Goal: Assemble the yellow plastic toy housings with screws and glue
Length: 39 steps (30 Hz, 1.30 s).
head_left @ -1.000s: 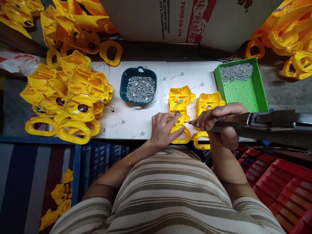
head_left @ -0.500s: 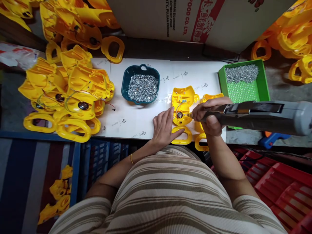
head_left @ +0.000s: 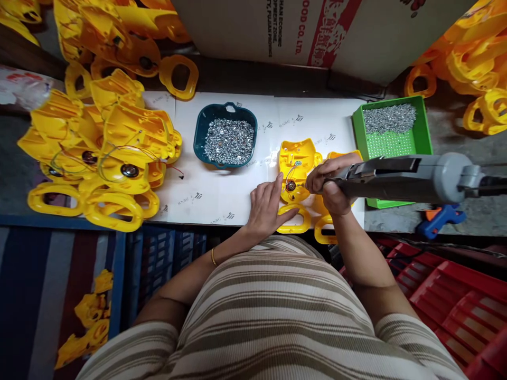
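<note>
My right hand [head_left: 329,182] is wrapped round a grey electric screwdriver [head_left: 390,178], which lies nearly level and points left. Its thin bit reaches the right edge of a small round speaker [head_left: 291,186] inside a yellow plastic shell [head_left: 298,153]. Thin wires and a small circuit board show in that shell. My left hand [head_left: 264,207] rests against the shell's left edge with fingers stretched out, the thumb lying over its ring-shaped handle [head_left: 295,228]. A second yellow shell [head_left: 343,155] sits just to the right, partly hidden under my right hand and the screwdriver.
A dark teal basket [head_left: 197,138] of small screws stands left of centre; a green tray [head_left: 425,132] of screws is at right. Yellow shells [head_left: 130,126] pile up at left. Behind is a carton [head_left: 245,31]. A blue tool [head_left: 439,220] lies near the front edge.
The screwdriver and my right hand have shifted slightly left, and the tool's rear end with its cord now shows. My left hand stays on the shell. The whole view has shifted a little.
</note>
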Available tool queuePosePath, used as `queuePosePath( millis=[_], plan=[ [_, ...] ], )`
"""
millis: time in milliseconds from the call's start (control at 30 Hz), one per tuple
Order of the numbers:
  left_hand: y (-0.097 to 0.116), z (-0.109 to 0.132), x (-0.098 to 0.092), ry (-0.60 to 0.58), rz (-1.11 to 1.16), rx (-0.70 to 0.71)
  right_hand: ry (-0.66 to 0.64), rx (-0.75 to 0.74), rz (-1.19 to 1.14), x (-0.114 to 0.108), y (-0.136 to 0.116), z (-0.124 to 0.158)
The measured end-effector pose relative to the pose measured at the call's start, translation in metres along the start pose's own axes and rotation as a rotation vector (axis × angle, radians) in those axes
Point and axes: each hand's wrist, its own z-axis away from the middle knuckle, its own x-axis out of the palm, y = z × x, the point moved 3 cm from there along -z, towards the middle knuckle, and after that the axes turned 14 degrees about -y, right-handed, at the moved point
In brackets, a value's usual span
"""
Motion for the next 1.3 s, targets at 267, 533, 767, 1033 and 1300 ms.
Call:
queuePosePath(
  millis=[267, 533, 767, 1033, 1300],
  plan=[
    [0.000, 0.000, 0.002, 0.032, -0.003, -0.011, 0.048, -0.071, 0.028, 0.002, -0.026, -0.008],
    [0.018, 0.000, -0.021, 0.232, -0.015, 0.092, 0.031, -0.086, -0.056, -0.001, -0.054, -0.008],
    [0.021, -0.004, -0.019, 0.227, 0.089, 0.166, 0.092, 0.029, -0.087, 0.010, -0.071, 0.001],
    [0.021, -0.003, -0.026, 0.287, -0.034, 0.254, 0.095, 0.003, -0.102, 0.008, -0.073, 0.002],
    [0.020, -0.005, -0.024, 0.232, -0.046, 0.231, 0.090, 0.056, -0.117, 0.013, -0.067, 0.008]
  ],
)
